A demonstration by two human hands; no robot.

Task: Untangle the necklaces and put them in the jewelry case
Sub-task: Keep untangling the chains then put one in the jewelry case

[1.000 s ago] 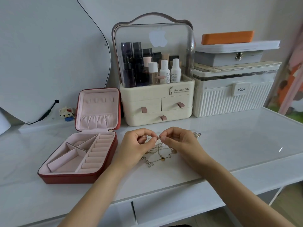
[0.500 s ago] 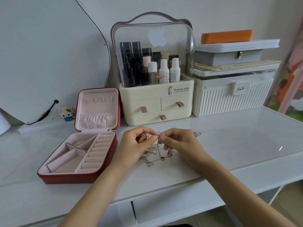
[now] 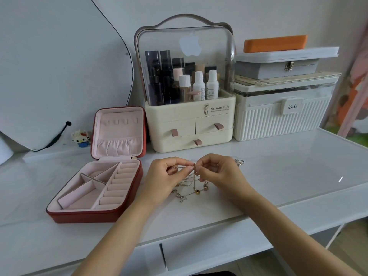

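A tangle of thin gold and silver necklaces point(image 3: 191, 189) hangs between my hands just above the white tabletop, its lower loops and beads resting on the surface. My left hand point(image 3: 167, 176) pinches a chain near the top of the tangle. My right hand point(image 3: 219, 172) pinches the chains at almost the same spot, fingertips nearly touching the left ones. One small silver end point(image 3: 240, 162) lies on the table behind my right hand. The red jewelry case point(image 3: 127, 204) stands open at the left, its pink compartments holding nothing.
A cream cosmetics organizer point(image 3: 191, 128) with drawers stands right behind my hands. A white ribbed storage box point(image 3: 282, 120) with stacked boxes sits at the back right. A mirror point(image 3: 49, 66) and a small toy figure point(image 3: 80, 136) are at the back left. The table edge point(image 3: 298, 212) runs along the front.
The tangle has been gathered and lifted a little, so it hangs narrower between my fingertips. Both hands stay almost in place, still pinching the chains.
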